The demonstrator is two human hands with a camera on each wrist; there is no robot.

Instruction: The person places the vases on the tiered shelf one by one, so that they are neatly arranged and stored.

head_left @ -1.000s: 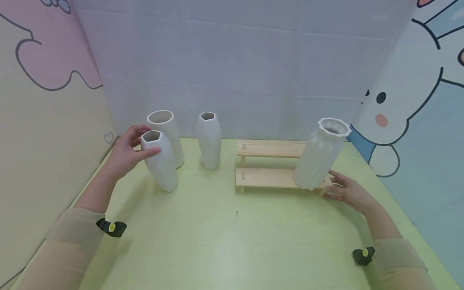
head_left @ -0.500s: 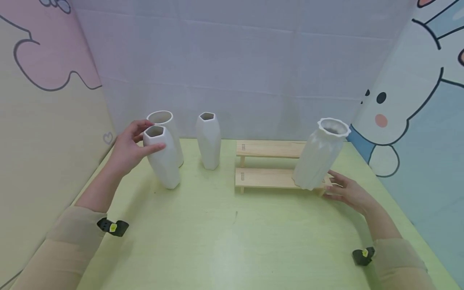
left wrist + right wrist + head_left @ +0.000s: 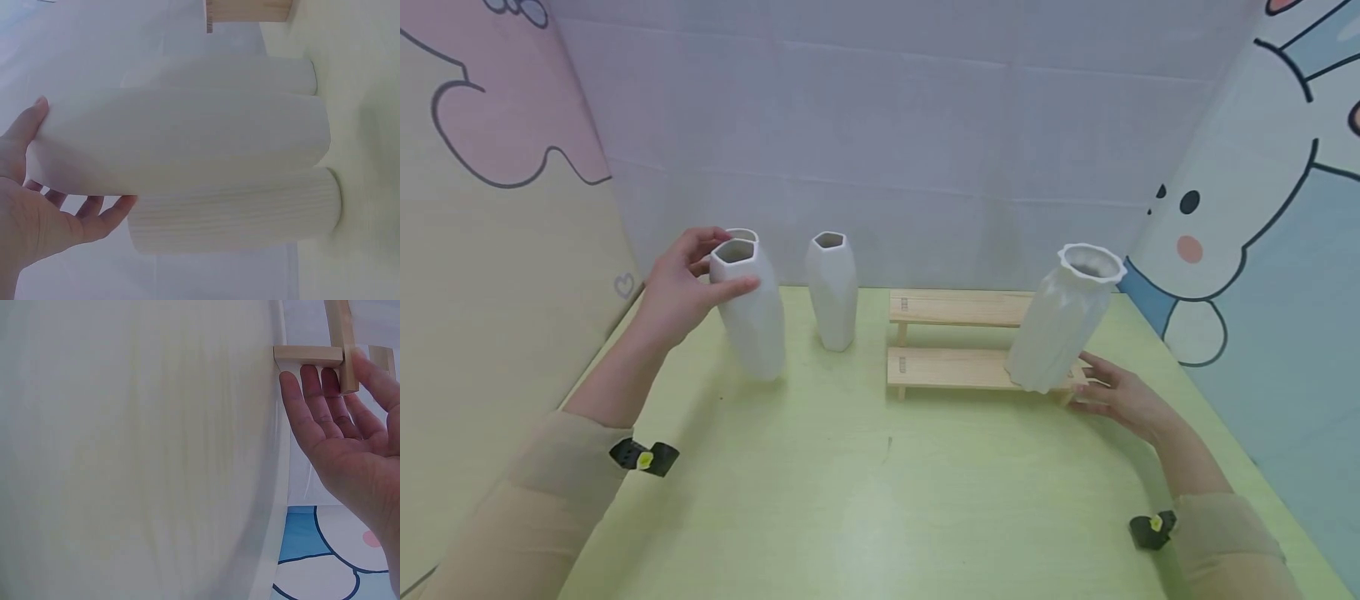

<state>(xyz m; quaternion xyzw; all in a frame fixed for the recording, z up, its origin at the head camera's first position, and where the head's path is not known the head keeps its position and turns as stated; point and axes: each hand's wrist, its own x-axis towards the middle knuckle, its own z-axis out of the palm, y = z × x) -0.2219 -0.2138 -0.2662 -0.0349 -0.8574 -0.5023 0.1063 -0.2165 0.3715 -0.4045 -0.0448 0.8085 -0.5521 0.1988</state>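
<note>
The left hand (image 3: 673, 296) holds a faceted vase (image 3: 751, 317) near its rim, thumb on the near face and fingers round the far side; whether the base touches the table (image 3: 850, 483) cannot be told. The vase is at the left, directly before a ribbed vase (image 3: 237, 215), which it largely hides in the head view. Just to its right stands a slimmer vase (image 3: 833, 292) with a five-sided mouth. Farther right, the right hand (image 3: 1131, 400) grips the end of a two-step wooden stand (image 3: 955, 368), thumb and fingers on opposite sides of the board. A scalloped vase (image 3: 1056, 333) stands at the right end of the lower step. A pale cloth (image 3: 880, 125) hangs behind.
</note>
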